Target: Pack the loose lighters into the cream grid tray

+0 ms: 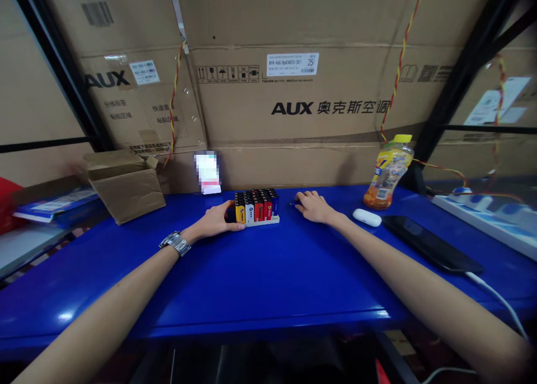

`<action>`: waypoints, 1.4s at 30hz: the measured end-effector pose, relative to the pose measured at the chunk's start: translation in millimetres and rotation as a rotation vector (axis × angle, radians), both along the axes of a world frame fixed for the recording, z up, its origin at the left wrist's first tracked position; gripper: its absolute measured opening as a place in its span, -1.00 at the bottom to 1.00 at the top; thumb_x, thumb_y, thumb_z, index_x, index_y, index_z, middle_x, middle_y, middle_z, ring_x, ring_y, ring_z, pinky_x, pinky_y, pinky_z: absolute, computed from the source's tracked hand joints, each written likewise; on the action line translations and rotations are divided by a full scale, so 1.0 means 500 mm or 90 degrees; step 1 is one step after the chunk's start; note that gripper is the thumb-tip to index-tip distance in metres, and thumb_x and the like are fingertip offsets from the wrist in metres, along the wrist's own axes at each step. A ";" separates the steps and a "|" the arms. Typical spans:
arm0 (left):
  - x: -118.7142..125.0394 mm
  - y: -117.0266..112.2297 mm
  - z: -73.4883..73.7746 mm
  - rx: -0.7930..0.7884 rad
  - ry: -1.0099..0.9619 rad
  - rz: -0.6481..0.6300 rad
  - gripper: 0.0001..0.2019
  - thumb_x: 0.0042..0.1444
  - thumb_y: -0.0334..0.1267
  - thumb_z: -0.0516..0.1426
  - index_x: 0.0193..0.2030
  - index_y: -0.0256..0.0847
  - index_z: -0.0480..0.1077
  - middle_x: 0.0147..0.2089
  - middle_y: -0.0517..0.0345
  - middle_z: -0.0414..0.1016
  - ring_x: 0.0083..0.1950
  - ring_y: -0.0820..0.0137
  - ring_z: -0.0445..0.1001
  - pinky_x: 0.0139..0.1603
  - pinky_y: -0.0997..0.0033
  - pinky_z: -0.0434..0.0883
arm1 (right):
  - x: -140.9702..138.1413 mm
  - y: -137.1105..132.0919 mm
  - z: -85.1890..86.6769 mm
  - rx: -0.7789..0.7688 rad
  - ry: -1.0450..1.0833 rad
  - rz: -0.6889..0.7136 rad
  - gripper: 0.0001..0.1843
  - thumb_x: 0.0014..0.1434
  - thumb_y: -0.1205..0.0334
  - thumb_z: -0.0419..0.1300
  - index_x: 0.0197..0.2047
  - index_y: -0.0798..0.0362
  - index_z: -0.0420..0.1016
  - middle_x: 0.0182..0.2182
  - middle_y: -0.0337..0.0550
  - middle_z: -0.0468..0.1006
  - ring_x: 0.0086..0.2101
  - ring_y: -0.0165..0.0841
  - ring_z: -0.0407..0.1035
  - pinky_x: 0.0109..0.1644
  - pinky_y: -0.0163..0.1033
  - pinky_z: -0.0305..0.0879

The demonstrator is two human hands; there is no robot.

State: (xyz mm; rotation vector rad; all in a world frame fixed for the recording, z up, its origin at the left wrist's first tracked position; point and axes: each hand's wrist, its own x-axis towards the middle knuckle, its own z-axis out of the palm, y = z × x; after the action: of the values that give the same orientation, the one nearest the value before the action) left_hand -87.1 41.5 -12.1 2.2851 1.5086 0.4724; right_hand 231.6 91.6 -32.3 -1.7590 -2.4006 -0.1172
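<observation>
Upright lighters (259, 211) with black tops and yellow, white, red and blue bodies stand packed in rows in a low white tray (272, 220). My left hand (216, 218) is closed on the left end of this tray, thumb at the front and fingers behind, with a dark lighter partly showing between them. To the right of the tray, my right hand (314, 206) rests low on the table, its fingers curled over a small dark blue thing (292, 204) that looks like a lighter. Most of it is hidden under the fingers.
On the blue table (260, 278), a lit phone (208, 172) leans at the back against large cartons (335, 26). A small open box (126, 185) stands left. At right are a drink bottle (388, 174), a white earphone case (367, 217), a cabled black phone (432, 243) and a power strip (486, 222).
</observation>
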 end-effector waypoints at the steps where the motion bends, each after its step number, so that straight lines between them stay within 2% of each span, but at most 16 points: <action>1: 0.000 0.001 -0.001 0.003 0.003 0.001 -0.08 -0.15 0.27 0.17 0.26 -0.31 0.16 0.10 -0.20 0.44 -0.08 0.05 0.44 -0.17 0.21 0.31 | -0.002 -0.002 0.004 -0.001 0.002 0.009 -0.69 0.27 0.16 -0.03 0.00 0.10 0.33 -0.01 0.17 0.43 -0.02 0.00 0.28 -0.07 0.01 0.20; 4: -0.002 0.003 -0.004 0.014 0.005 -0.003 -0.11 -0.13 0.25 0.16 0.26 -0.28 0.16 0.09 -0.18 0.45 -0.08 0.06 0.44 -0.17 0.21 0.31 | -0.006 -0.009 0.012 -0.008 0.039 0.030 -0.73 0.25 0.18 0.01 -0.01 0.08 0.26 -0.06 0.13 0.47 -0.09 -0.06 0.35 -0.15 -0.08 0.20; 8: -0.003 0.004 -0.002 0.008 0.014 -0.005 -0.12 -0.12 0.24 0.16 0.27 -0.27 0.16 0.08 -0.18 0.46 -0.07 0.03 0.44 -0.17 0.19 0.30 | -0.012 -0.011 0.013 0.026 0.175 0.051 -0.70 0.23 0.11 0.07 0.00 0.03 0.25 -0.18 0.01 0.52 -0.24 -0.18 0.41 -0.26 -0.18 0.20; 13: -0.002 0.001 0.001 -0.003 -0.006 -0.001 -0.09 -0.14 0.24 0.17 0.28 -0.29 0.15 0.15 -0.19 0.41 -0.04 0.03 0.43 -0.13 0.19 0.31 | -0.025 -0.010 0.020 0.115 0.367 0.156 -0.70 0.05 0.01 0.28 -0.25 0.04 0.47 -0.39 -0.15 0.53 -0.41 -0.33 0.36 -0.29 -0.24 0.21; 17: -0.002 0.000 -0.001 -0.004 -0.013 -0.003 -0.08 -0.15 0.23 0.18 0.29 -0.29 0.15 0.15 -0.18 0.41 -0.03 0.03 0.43 -0.13 0.19 0.31 | -0.029 -0.011 0.027 0.142 0.486 0.138 -0.62 -0.07 -0.09 0.33 -0.36 0.08 0.55 -0.58 -0.22 0.44 -0.54 -0.40 0.25 -0.41 -0.24 0.16; 20: -0.002 0.000 -0.001 -0.001 -0.010 -0.002 -0.08 -0.16 0.25 0.18 0.28 -0.30 0.15 0.13 -0.18 0.43 -0.03 0.03 0.43 -0.13 0.19 0.31 | -0.027 -0.011 0.026 0.123 0.582 0.149 -0.65 -0.10 -0.05 0.35 -0.42 0.09 0.53 -0.60 -0.24 0.41 -0.55 -0.42 0.23 -0.43 -0.25 0.15; 24: 0.000 -0.002 0.002 -0.002 -0.003 0.000 -0.07 -0.15 0.27 0.16 0.28 -0.30 0.15 0.13 -0.20 0.42 -0.05 0.04 0.43 -0.13 0.18 0.31 | -0.034 -0.012 0.023 0.114 0.737 0.129 -0.76 -0.20 0.15 0.36 -0.59 0.07 0.39 -0.54 -0.21 0.39 -0.47 -0.38 0.28 -0.38 -0.23 0.24; 26: 0.001 -0.003 0.004 -0.004 0.005 0.001 -0.05 -0.16 0.28 0.16 0.28 -0.32 0.14 0.13 -0.20 0.42 -0.06 0.04 0.43 -0.13 0.18 0.31 | -0.041 -0.016 0.025 0.063 0.860 0.120 -0.80 -0.21 0.24 0.31 -0.58 0.06 0.33 -0.52 -0.20 0.38 -0.43 -0.34 0.35 -0.34 -0.20 0.31; 29: 0.002 -0.004 0.006 -0.007 0.010 0.003 -0.06 -0.16 0.29 0.15 0.28 -0.31 0.15 0.14 -0.20 0.41 -0.05 0.03 0.43 -0.14 0.18 0.31 | -0.054 -0.027 0.030 -0.079 0.996 0.149 -0.79 -0.19 0.30 0.26 -0.52 0.05 0.25 -0.51 -0.19 0.41 -0.46 -0.33 0.41 -0.36 -0.17 0.34; 33: 0.003 -0.004 0.004 0.001 0.004 0.006 -0.06 -0.16 0.29 0.16 0.27 -0.30 0.16 0.12 -0.19 0.43 -0.04 0.02 0.43 -0.14 0.19 0.31 | -0.064 -0.036 0.030 -0.127 0.999 0.174 -0.75 -0.08 0.21 0.27 -0.41 0.03 0.23 -0.56 -0.24 0.41 -0.59 -0.43 0.31 -0.54 -0.27 0.18; 36: 0.002 -0.004 0.003 0.002 0.004 0.004 -0.07 -0.16 0.29 0.16 0.26 -0.31 0.16 0.10 -0.20 0.44 -0.04 0.03 0.44 -0.14 0.19 0.31 | -0.065 -0.035 0.025 -0.149 0.996 0.194 -0.76 -0.03 0.17 0.25 -0.35 0.03 0.27 -0.61 -0.31 0.36 -0.64 -0.49 0.20 -0.58 -0.32 0.06; 39: 0.002 -0.003 0.003 -0.001 0.007 0.003 -0.07 -0.16 0.29 0.16 0.26 -0.31 0.17 0.09 -0.20 0.45 -0.06 0.04 0.44 -0.14 0.19 0.31 | -0.064 -0.035 0.021 -0.197 1.007 0.171 -0.78 -0.06 0.15 0.25 -0.42 0.04 0.28 -0.67 -0.35 0.28 -0.66 -0.51 0.14 -0.59 -0.33 0.05; 42: 0.002 -0.002 0.003 0.002 0.005 0.002 -0.09 -0.15 0.27 0.17 0.27 -0.28 0.16 0.11 -0.19 0.44 -0.05 0.05 0.45 -0.13 0.19 0.32 | -0.064 -0.040 0.022 -0.230 0.994 0.132 -0.65 0.00 0.01 0.23 -0.57 0.03 0.19 -0.75 -0.39 0.14 -0.73 -0.55 -0.01 -0.66 -0.35 -0.11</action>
State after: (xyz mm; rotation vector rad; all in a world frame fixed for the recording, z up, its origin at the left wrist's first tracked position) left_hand -86.4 40.3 -10.9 2.2895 1.5168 0.4680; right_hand 199.7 71.5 -21.1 -0.8913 -1.3363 1.2468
